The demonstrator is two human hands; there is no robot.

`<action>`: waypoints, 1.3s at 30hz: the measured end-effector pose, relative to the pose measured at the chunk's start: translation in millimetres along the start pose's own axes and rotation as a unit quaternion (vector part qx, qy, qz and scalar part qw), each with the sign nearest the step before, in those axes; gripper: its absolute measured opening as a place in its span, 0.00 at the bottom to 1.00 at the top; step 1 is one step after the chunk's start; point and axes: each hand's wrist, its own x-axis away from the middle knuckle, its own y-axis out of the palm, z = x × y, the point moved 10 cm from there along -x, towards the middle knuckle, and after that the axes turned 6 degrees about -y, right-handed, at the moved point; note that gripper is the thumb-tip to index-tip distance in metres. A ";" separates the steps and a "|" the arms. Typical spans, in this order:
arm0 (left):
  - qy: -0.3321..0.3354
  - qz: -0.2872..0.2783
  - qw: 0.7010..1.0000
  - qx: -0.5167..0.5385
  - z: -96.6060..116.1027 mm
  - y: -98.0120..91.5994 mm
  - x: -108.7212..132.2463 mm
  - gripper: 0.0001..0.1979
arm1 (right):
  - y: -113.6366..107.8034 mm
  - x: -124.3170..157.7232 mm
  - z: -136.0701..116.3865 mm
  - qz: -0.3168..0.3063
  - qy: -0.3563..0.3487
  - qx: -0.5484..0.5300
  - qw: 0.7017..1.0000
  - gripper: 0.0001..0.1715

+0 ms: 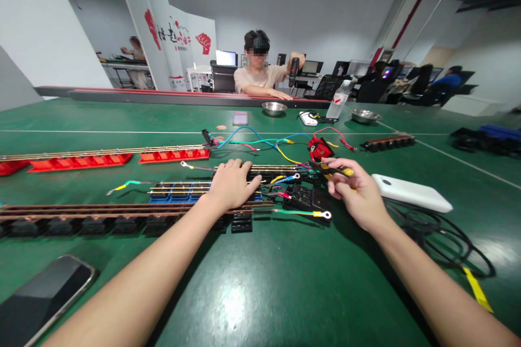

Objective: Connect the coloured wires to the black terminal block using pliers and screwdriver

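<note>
Screwdriver pinched in right hand; left hand flat, unclenched, on terminal block. Steel bowls' contents hidden.

Bare green table is lying open before me; long terminal rails are blocking my left, tangled wires are crowding ahead, a white power bank and black cable are hemming my right.
</note>
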 end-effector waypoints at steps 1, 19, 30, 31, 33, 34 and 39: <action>0.000 0.000 1.000 0.000 -0.1 0.0 0.0 0.28 | 1.8 0.9 -0.6 -0.007 -0.006 0.011 1.000 0.19; -0.003 0.004 1.000 0.011 -1.1 0.5 0.2 0.28 | -6.2 6.7 7.0 0.123 0.068 -0.021 0.990 0.12; -0.003 0.005 1.000 0.009 -1.9 2.2 -1.0 0.29 | -12.2 5.7 -1.1 0.101 0.013 0.076 0.992 0.12; -0.002 0.006 1.000 0.009 -1.8 2.2 -1.0 0.29 | -10.0 2.9 -4.4 0.080 0.001 0.092 0.993 0.11; -0.001 0.006 1.000 0.009 -1.5 2.1 -0.9 0.29 | -5.3 -2.3 -11.8 0.037 -0.021 0.121 0.992 0.07; 0.000 0.006 1.000 0.009 -1.2 2.0 -0.9 0.29 | -2.3 -4.4 -15.2 0.014 -0.032 0.135 0.990 0.06; -0.002 0.005 1.000 0.008 -1.2 1.8 -0.4 0.28 | 12.2 -5.7 -24.0 -0.085 -0.077 0.186 0.976 0.07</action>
